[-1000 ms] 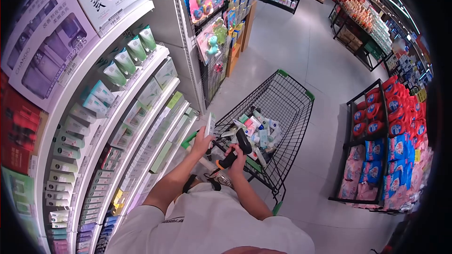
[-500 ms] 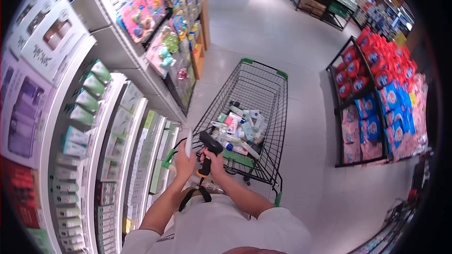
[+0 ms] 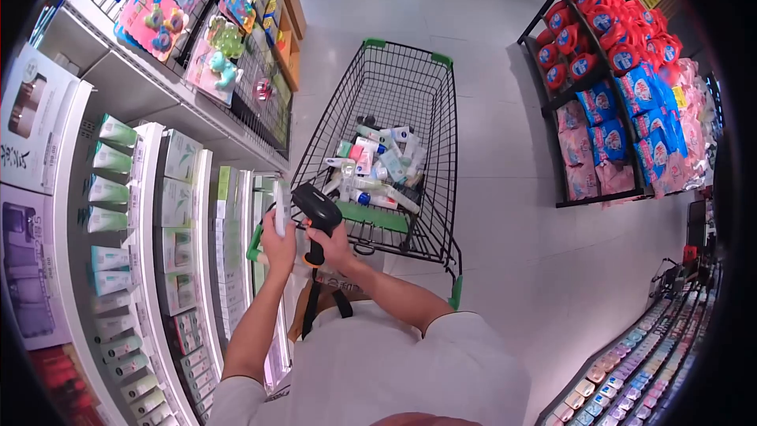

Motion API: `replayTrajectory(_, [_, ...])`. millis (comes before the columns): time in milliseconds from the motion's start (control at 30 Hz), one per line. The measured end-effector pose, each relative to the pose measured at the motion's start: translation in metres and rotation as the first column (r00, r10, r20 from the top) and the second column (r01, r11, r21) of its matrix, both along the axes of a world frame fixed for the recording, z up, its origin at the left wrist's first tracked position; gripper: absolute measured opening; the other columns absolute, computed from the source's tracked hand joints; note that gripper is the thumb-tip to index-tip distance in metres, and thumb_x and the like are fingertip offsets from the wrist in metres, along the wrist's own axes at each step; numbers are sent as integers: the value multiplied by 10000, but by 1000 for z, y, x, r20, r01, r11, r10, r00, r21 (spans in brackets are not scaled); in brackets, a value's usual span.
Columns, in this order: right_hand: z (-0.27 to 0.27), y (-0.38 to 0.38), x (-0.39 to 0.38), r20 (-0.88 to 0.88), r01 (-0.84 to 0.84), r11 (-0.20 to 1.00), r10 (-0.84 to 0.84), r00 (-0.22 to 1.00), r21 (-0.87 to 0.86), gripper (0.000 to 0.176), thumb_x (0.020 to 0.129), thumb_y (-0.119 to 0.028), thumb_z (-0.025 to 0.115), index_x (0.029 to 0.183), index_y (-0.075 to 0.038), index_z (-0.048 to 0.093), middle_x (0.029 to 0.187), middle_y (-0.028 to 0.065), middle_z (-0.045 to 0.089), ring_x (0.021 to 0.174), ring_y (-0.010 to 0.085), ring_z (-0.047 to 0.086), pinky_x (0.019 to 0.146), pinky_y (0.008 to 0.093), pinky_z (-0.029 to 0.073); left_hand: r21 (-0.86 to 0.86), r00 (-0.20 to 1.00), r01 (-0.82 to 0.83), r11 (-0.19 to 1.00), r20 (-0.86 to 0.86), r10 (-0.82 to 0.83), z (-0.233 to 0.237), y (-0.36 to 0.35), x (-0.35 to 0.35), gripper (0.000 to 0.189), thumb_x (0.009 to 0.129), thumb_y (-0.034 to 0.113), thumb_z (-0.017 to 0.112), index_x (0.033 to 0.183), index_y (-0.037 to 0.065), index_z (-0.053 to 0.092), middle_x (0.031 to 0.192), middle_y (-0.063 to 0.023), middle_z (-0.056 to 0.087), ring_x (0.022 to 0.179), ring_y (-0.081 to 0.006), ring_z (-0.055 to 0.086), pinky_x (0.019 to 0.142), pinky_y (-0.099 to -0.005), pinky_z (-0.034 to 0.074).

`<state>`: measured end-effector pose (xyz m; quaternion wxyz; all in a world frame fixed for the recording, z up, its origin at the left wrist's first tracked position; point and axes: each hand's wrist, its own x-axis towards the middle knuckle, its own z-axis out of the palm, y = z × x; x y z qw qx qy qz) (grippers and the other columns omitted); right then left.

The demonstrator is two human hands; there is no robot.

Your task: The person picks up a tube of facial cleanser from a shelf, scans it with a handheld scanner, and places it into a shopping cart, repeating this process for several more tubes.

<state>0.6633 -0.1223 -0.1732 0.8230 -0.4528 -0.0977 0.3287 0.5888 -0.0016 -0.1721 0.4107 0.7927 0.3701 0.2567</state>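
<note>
My left hand is closed around a slim white tube-like package, held upright. Its printing is too small to read. In my right hand is a black handheld barcode scanner, gripped by its handle, its head angled toward the white package. Both hands are above the handle end of a black wire shopping cart with green corners. Inside the cart lies a pile of tubes, bottles and small boxes, mostly white and pale green.
Shelves with green and white tubes and boxes line my left side. Hanging toys are further ahead. Across the tiled floor stands a black rack of red bottles and blue and pink bags. Low display rows sit at lower right.
My view has shifted, so the cart and hands appear further left and the cart higher. The white package now shows more of its broad side beside the scanner. Both grips are unchanged.
</note>
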Motion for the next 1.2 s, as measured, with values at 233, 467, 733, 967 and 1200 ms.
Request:
replayTrajectory(233, [5, 7, 20, 67, 164, 985, -167, 984, 51, 182, 864, -40, 670, 1038, 9, 661, 881, 15, 674, 791, 84, 618, 706, 284, 520, -111, 972, 235, 966, 20, -234, 1, 29, 67, 372, 895, 121, 648, 1233, 0, 550, 1044, -200, 664, 941, -312, 658, 844, -391, 505])
replayTrajectory(467, [-20, 21, 13, 215, 167, 986, -163, 963, -3, 223, 860, -52, 680, 1073, -11, 628, 924, 12, 646, 807, 86, 600, 750, 279, 511, -920, 959, 253, 299, 199, -200, -15, 46, 144, 508, 928, 231, 704, 1342, 29, 490, 1139, -145, 643, 946, -288, 714, 712, -344, 584])
replayTrajectory(733, [-21, 30, 8, 336, 246, 967, -212, 918, -61, 207, 839, -93, 695, 1019, 8, 673, 865, 45, 693, 802, 86, 615, 755, 292, 514, -205, 777, 629, 750, 166, -607, -2, 56, 58, 337, 960, 156, 621, 1244, -19, 576, 1078, -115, 674, 985, -224, 649, 881, -341, 501])
replayTrajectory(967, [2, 32, -4, 302, 231, 960, -175, 937, -160, 209, 833, -158, 689, 959, 9, 679, 815, 68, 690, 766, 110, 629, 734, 304, 512, 282, 763, 622, 730, -430, -483, 18, 24, -27, 518, 807, 171, 717, 1275, 21, 556, 1223, -197, 612, 1160, -423, 550, 962, -475, 444])
replayTrajectory(1200, [-3, 47, -14, 374, 307, 930, -216, 902, -203, 229, 822, -183, 697, 951, 6, 678, 812, 66, 689, 760, 128, 630, 738, 320, 507, 301, 761, 625, 720, -439, -477, 17, 36, -29, 519, 795, 209, 748, 1247, 34, 563, 1156, -184, 618, 1104, -408, 568, 897, -475, 454])
